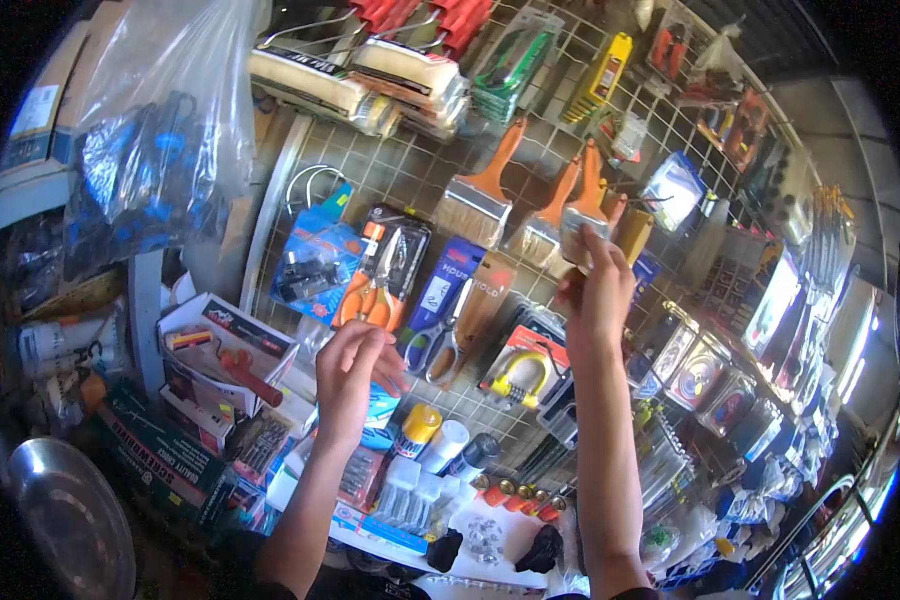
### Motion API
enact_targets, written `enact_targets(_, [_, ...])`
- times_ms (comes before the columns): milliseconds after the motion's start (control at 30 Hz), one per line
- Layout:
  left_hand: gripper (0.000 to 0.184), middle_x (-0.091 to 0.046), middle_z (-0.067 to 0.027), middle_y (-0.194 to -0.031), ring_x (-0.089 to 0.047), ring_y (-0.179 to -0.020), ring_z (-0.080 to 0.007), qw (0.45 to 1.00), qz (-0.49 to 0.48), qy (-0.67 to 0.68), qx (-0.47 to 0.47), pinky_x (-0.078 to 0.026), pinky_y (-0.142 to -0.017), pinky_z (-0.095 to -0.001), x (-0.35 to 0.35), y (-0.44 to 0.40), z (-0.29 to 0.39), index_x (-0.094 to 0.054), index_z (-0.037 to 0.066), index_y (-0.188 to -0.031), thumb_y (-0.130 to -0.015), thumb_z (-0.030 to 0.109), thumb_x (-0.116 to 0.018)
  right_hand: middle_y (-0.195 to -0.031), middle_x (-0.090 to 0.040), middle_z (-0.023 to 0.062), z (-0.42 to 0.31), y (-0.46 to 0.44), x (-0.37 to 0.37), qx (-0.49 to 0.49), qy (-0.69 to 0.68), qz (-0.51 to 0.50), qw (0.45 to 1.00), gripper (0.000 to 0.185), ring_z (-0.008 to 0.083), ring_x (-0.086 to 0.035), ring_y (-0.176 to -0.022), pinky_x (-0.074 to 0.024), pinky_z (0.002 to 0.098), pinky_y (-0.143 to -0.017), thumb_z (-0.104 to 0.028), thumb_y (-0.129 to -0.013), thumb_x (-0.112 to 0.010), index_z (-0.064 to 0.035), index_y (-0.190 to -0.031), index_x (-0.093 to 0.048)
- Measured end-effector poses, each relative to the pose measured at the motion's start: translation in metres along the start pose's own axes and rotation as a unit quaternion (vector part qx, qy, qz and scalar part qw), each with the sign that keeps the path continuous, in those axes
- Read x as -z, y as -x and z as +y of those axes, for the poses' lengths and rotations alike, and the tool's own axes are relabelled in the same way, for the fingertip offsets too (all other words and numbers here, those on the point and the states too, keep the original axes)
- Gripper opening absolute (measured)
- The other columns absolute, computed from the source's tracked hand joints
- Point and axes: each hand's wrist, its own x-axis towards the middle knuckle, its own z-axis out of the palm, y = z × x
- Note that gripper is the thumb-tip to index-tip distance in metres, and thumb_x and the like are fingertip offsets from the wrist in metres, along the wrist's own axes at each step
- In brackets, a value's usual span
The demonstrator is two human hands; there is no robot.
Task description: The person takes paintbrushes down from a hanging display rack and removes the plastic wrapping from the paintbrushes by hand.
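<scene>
Several paintbrushes with orange handles hang on a wire grid. My right hand (604, 292) is raised to one paintbrush (584, 205), its fingers closed at the bristle end. A second paintbrush (545, 220) hangs just left of it, and a wider paintbrush (478, 200) farther left. Lower down, my left hand (350, 372) is held out with loosely bent fingers apart and nothing visible in it. Behind its fingertips are orange-handled scissors (372, 290) on a card. Dark-handled scissors (438, 340) hang to the right of that hand.
Paint rollers (310, 80) hang at the top left, near a plastic bag (160, 130) of blue items. Below stand spray cans (420, 428) and small boxes. A yellow clamp-shaped item (518, 375) hangs mid-grid. At the lower left is a round metal pan (70, 520).
</scene>
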Motion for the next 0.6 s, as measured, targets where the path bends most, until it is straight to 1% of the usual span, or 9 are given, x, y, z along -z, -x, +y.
enact_targets(100, [0.027, -0.061, -0.0107, -0.071, -0.062, -0.052, -0.018, 1.0, -0.005, -0.008, 0.001, -0.046, -0.047, -0.026, -0.002, 0.002, -0.001, -0.056, 0.001, -0.093, -0.098, 0.027, -0.053, -0.077, -0.061, 0.0128, 0.025, -0.022, 0.003, -0.012, 0.021, 0.014, 1.0, 0.029, 0.0172, -0.054, -0.044, -0.0462, 0.0316, -0.037, -0.024, -0.093, -0.062, 0.0019, -0.097, -0.051])
enact_targets(133, [0.027, -0.061, -0.0107, -0.071, -0.062, -0.052, -0.0178, 1.0, -0.005, -0.011, 0.002, -0.046, -0.047, -0.026, -0.004, 0.002, -0.001, -0.056, 0.001, -0.093, -0.098, 0.027, -0.052, -0.08, -0.061, 0.0086, 0.035, -0.029, 0.005, -0.04, 0.024, 0.01, 0.999, 0.026, 0.0147, -0.055, -0.048, -0.0464, 0.0281, -0.04, -0.025, -0.091, -0.064, -0.0007, -0.096, -0.057])
enact_targets(233, [0.026, -0.061, -0.0109, -0.071, -0.062, -0.053, -0.0177, 1.0, -0.012, -0.015, 0.001, -0.046, -0.047, -0.0261, -0.006, 0.004, -0.001, -0.056, 0.001, -0.093, -0.098, 0.026, -0.052, -0.087, -0.064, 0.011, 0.061, -0.05, 0.008, -0.099, 0.053, 0.009, 0.994, 0.038, 0.0173, -0.06, -0.055, -0.0533, 0.0273, -0.047, -0.026, -0.092, -0.063, 0.0061, -0.111, -0.058])
enact_targets(333, [0.026, -0.061, -0.0114, -0.071, -0.062, -0.053, -0.0177, 0.999, -0.028, -0.014, -0.004, -0.046, -0.047, -0.0262, -0.005, 0.004, -0.001, -0.056, 0.001, -0.093, -0.098, 0.026, -0.051, -0.083, -0.067, 0.0193, 0.068, -0.067, 0.01, -0.146, 0.097, -0.011, 0.984, 0.043, 0.021, -0.064, -0.052, -0.0556, 0.0315, -0.043, -0.031, -0.091, -0.064, 0.0099, -0.104, -0.058])
enact_targets(367, [0.026, -0.061, -0.0119, -0.071, -0.062, -0.053, -0.0182, 0.999, -0.041, -0.016, -0.014, -0.047, -0.047, -0.0265, -0.004, 0.004, -0.001, -0.056, 0.001, -0.093, -0.099, 0.025, -0.05, -0.082, -0.069, 0.0207, 0.077, -0.078, 0.017, -0.155, 0.108, -0.062, 0.98, 0.05, 0.0219, -0.065, -0.053, -0.0567, 0.0311, -0.045, -0.038, -0.092, -0.062, 0.0104, -0.102, -0.061])
enact_targets(467, [0.025, -0.061, -0.0123, -0.071, -0.062, -0.052, -0.0186, 0.997, -0.066, -0.006, -0.026, -0.047, -0.047, -0.0264, -0.005, 0.006, 0.001, -0.056, 0.001, -0.093, -0.099, 0.024, -0.049, -0.081, -0.07, 0.02, 0.068, -0.064, 0.02, -0.143, 0.196, -0.123, 0.962, 0.057, 0.0221, -0.067, -0.055, -0.0568, 0.0293, -0.046, -0.045, -0.093, -0.059, 0.0106, -0.103, -0.062])
enact_targets(533, [0.023, -0.062, -0.0135, -0.072, -0.062, -0.052, -0.019, 0.996, -0.077, -0.005, -0.032, -0.048, -0.046, -0.0263, -0.002, 0.006, 0.0, -0.055, 0.0, -0.095, -0.098, 0.022, -0.048, -0.077, -0.07, 0.0219, 0.06, -0.045, 0.019, -0.131, 0.274, -0.115, 0.946, 0.057, 0.0277, -0.068, -0.056, -0.0571, 0.0349, -0.051, -0.048, -0.093, -0.056, 0.007, -0.102, -0.066])
enact_targets(567, [0.023, -0.062, -0.0141, -0.072, -0.062, -0.052, -0.0193, 0.996, -0.084, 0.0, -0.044, -0.048, -0.046, -0.0263, -0.002, 0.007, 0.002, -0.054, -0.001, -0.096, -0.098, 0.022, -0.048, -0.076, -0.069, 0.0237, 0.058, -0.033, 0.02, 0.051, 0.481, -0.076, 0.872, 0.054, 0.0315, -0.068, -0.057, -0.0565, 0.0389, -0.054, -0.048, -0.093, -0.056, 0.0033, -0.101, -0.068])
enact_targets(600, [0.023, -0.062, -0.0147, -0.072, -0.062, -0.052, -0.0195, 0.994, -0.09, 0.006, -0.059, -0.048, -0.046, -0.0262, -0.002, 0.006, 0.006, -0.054, -0.001, -0.097, -0.098, 0.021, -0.048, -0.074, -0.068, 0.0254, 0.052, -0.023, 0.017, 0.232, 0.647, -0.031, 0.726, 0.051, 0.0354, -0.068, -0.058, -0.0559, 0.043, -0.056, -0.048, -0.093, -0.055, -0.0003, -0.1, -0.07])
